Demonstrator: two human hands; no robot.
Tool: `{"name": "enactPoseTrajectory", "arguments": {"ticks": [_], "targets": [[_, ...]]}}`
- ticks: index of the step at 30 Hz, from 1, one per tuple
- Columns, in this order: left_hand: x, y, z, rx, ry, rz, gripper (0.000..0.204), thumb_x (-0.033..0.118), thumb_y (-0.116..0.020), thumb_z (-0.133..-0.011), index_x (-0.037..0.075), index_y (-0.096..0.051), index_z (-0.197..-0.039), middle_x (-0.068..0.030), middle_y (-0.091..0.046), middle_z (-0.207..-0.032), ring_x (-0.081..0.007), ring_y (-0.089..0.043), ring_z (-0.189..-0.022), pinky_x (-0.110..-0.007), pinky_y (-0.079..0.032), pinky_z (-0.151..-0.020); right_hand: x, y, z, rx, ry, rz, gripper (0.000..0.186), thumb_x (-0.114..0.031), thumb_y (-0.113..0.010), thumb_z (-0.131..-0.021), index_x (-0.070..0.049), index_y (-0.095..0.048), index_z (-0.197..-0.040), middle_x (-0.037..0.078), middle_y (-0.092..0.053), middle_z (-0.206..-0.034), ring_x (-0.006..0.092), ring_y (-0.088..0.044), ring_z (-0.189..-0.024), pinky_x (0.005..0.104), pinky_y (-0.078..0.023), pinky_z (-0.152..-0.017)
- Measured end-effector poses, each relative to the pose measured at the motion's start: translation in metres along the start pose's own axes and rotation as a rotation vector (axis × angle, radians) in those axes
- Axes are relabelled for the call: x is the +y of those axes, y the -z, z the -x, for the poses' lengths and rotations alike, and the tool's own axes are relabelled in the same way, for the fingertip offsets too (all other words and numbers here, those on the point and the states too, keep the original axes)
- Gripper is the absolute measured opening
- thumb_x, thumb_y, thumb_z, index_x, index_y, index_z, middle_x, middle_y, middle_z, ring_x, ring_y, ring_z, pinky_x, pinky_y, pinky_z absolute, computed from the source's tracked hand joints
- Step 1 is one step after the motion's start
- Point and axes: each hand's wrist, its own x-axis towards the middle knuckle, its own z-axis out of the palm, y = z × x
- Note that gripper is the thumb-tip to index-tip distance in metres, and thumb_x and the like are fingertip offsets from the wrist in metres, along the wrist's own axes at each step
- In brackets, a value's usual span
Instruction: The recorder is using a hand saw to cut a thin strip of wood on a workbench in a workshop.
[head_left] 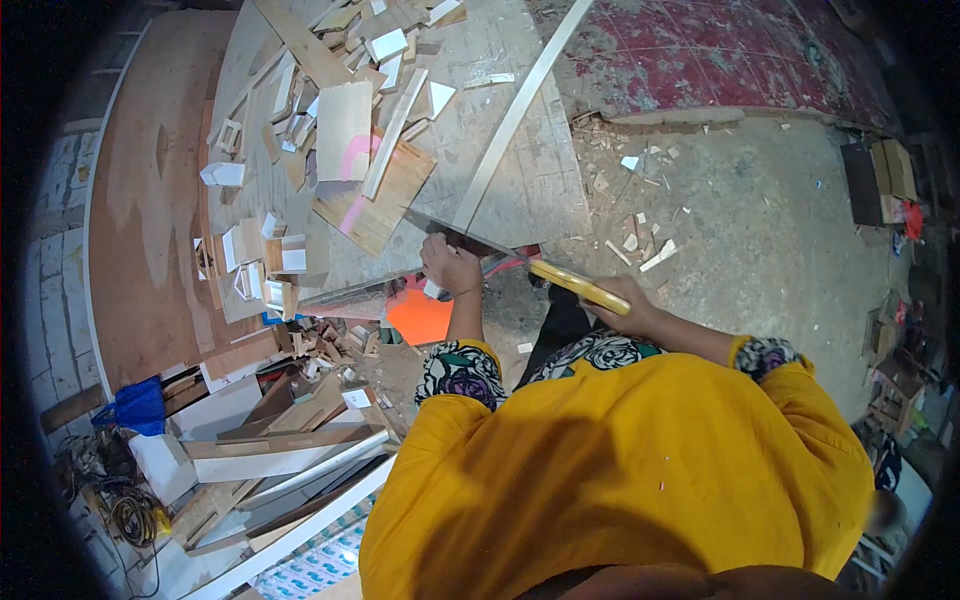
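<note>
Two bare hands work a yellow-handled metal handsaw (537,268) across a long, pale wooden strip (522,112) at a tabletop edge.
The blade meets the strip's near end just beside the left hand (450,266), whose fingers curl around that end; the right hand (640,306) wraps the saw handle, some fingers hidden. A skipping blade could nick the left knuckles; a loose hold could let the strip twist. The grey wooden tabletop (540,170) ends near both hands. Loose wooden offcuts (388,45) crowd its left; open concrete floor (740,200) gives the right elbow room.
</note>
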Motion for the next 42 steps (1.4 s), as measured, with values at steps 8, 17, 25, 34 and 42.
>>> {"name": "enactPoseTrajectory", "arguments": {"ticks": [8, 17, 25, 34, 42], "targets": [[-0.02, -0.015, 0.0, 0.036, 0.003, -0.074, 0.027, 0.004, -0.05, -0.07, 0.002, -0.052, -0.097, -0.0125, -0.053, -0.101, -0.0327, -0.048, -0.099, -0.045, -0.038, -0.077, 0.002, -0.033, -0.041, 0.013, 0.103, -0.014, 0.014, -0.015, -0.064, -0.078, -0.005, -0.059, -0.088, 0.017, -0.06, -0.076, 0.0372, -0.059, -0.07, 0.0374, -0.046, -0.058], [-0.007, -0.001, 0.001, 0.013, 0.005, 0.001, 0.033, 0.006, -0.059, -0.064, 0.008, -0.053, -0.097, -0.0095, -0.053, -0.101, -0.0303, -0.049, -0.098, -0.044, -0.038, -0.077, -0.007, 0.02, 0.053, -0.07, -0.004, 0.099, 0.014, -0.011, -0.066, -0.077, -0.003, -0.058, -0.086, 0.015, -0.058, -0.071, 0.0329, -0.058, -0.063, 0.034, -0.045, -0.055], [-0.014, -0.011, 0.001, -0.031, 0.015, -0.097, 0.035, 0.005, -0.057, -0.065, 0.006, -0.053, -0.1, -0.0101, -0.052, -0.106, -0.0307, -0.048, -0.101, -0.043, -0.037, -0.079, -0.004, -0.026, -0.035, 0.033, 0.059, 0.021, 0.016, -0.01, -0.064, -0.078, -0.004, -0.06, -0.091, 0.016, -0.06, -0.074, 0.0334, -0.059, -0.068, 0.0347, -0.046, -0.062], [-0.006, -0.002, 0.001, -0.026, 0.047, -0.091, 0.033, 0.009, -0.058, -0.067, 0.007, -0.054, -0.099, -0.0088, -0.052, -0.105, -0.0292, -0.048, -0.102, -0.042, -0.037, -0.081, 0.016, 0.003, 0.036, 0.0, 0.133, 0.081, 0.013, -0.01, -0.064, -0.077, -0.004, -0.059, -0.088, 0.016, -0.059, -0.072, 0.032, -0.059, -0.063, 0.0338, -0.046, -0.058], [-0.002, 0.0, 0.0, -0.048, 0.048, -0.088, 0.03, 0.009, -0.058, -0.066, 0.006, -0.055, -0.095, -0.0085, -0.053, -0.103, -0.0291, -0.047, -0.102, -0.042, -0.037, -0.082, 0.011, -0.006, 0.01, 0.056, 0.114, 0.042, 0.012, -0.01, -0.064, -0.076, -0.005, -0.06, -0.087, 0.015, -0.059, -0.07, 0.0331, -0.059, -0.062, 0.0341, -0.046, -0.057]]}}
